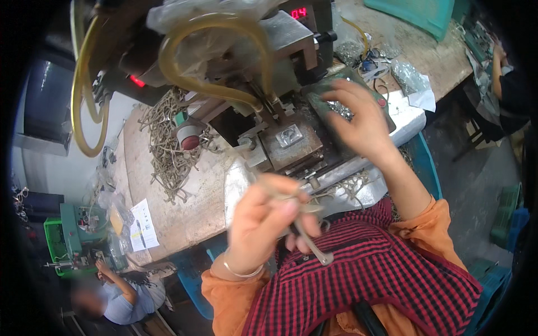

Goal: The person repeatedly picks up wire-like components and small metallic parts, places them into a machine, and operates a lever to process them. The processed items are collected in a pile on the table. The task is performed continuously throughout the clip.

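My left hand is raised over my lap, fingers pinched on a thin branched metal casting piece that hangs down from it, blurred. My right hand reaches out to a green tray of small shiny metal parts beside the press, fingers curled over the parts; I cannot tell whether it holds any. Between the hands sits the press die block with a small square silver part on top.
The press machine with yellow hoses looms above the worn bench. A heap of metal sprue scraps lies left of it. Clear bags of parts lie at the right. Other people sit at lower left and far right.
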A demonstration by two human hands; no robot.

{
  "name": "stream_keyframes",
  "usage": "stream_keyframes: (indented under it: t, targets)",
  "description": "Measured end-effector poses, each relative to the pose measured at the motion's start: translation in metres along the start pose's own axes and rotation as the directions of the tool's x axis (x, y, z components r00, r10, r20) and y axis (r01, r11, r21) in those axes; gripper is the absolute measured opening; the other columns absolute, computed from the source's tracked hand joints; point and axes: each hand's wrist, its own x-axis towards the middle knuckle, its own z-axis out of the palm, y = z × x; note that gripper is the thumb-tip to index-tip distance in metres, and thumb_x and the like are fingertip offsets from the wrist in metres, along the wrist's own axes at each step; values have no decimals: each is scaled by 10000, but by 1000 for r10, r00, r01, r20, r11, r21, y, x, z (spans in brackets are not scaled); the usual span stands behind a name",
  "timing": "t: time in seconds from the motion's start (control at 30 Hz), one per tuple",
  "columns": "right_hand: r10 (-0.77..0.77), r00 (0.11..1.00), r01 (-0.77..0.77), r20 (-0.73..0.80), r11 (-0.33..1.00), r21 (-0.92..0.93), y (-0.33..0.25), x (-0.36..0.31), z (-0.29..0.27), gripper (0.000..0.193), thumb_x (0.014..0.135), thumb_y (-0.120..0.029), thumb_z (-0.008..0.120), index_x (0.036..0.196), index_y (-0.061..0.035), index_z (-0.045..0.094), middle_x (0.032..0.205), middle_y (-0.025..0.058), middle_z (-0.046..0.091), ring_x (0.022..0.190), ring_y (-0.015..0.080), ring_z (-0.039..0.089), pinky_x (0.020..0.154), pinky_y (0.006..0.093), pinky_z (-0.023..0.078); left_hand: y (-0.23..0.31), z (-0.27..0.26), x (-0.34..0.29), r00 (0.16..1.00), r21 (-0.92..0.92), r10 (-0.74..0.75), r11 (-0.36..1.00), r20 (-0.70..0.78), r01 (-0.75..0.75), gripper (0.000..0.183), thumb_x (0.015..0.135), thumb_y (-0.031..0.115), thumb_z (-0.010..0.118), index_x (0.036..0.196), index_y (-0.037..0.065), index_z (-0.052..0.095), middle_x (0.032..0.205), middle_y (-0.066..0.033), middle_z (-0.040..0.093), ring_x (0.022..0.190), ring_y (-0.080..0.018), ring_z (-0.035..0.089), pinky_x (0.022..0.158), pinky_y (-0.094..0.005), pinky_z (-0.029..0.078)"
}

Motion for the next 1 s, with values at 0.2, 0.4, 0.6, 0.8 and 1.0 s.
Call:
stream_keyframes:
  t: [0.2, 0.4, 0.6, 0.8, 1.0]
  targets:
    - [-48, 998, 30, -31, 901, -434, 82, -20, 7, 218, 772, -129, 757, 973, -52, 728, 1261, 181, 646, 1276, 371, 545, 1038, 450, 465, -27, 4, 34, 867, -355, -498, 807, 20, 472, 366, 1090, 258, 384, 1228, -20, 577, 698, -106, 657, 409, -129, 491, 377, -216, 377]
    - [42, 991, -88, -130, 923, -374, 80, -15, 18, 284, 785, -254, 790, 962, -50, 702, 1266, 190, 637, 1284, 365, 540, 983, 453, 497, -45, 5, 38, 880, -503, -474, 758, 13, 415, 408, 1076, 335, 420, 1254, 1, 572, 751, -94, 665, 486, -186, 587, 381, -235, 381]
    - [-3, 997, -35, -75, 865, -501, 76, -11, 35, 258, 792, -209, 765, 958, -37, 667, 1327, 218, 598, 1320, 372, 510, 963, 465, 513, -40, 12, 38, 873, -470, -484, 785, -59, 404, 361, 1074, 286, 415, 1219, 14, 601, 714, -57, 657, 423, -128, 508, 374, -219, 386]
    - [-26, 992, -21, -124, 932, -362, 81, -12, 25, 139, 841, -82, 699, 968, -45, 739, 1159, 171, 701, 1131, 361, 638, 996, 448, 490, -55, -27, 9, 930, -245, -308, 903, 202, 352, 387, 1066, 331, 491, 1155, -24, 616, 839, -146, 722, 622, -196, 700, 463, -227, 526]
    - [19, 990, -21, -141, 1000, -12, 69, -21, 7, 134, 871, -50, 685, 989, -15, 736, 961, 134, 726, 896, 285, 686, 818, 354, 524, -39, -234, -7, 612, 898, 717, 45, -334, 438, 291, 868, 103, 729, 1157, 88, 707, 1118, -121, 691, 1060, -277, 631, 911, -387, 510]
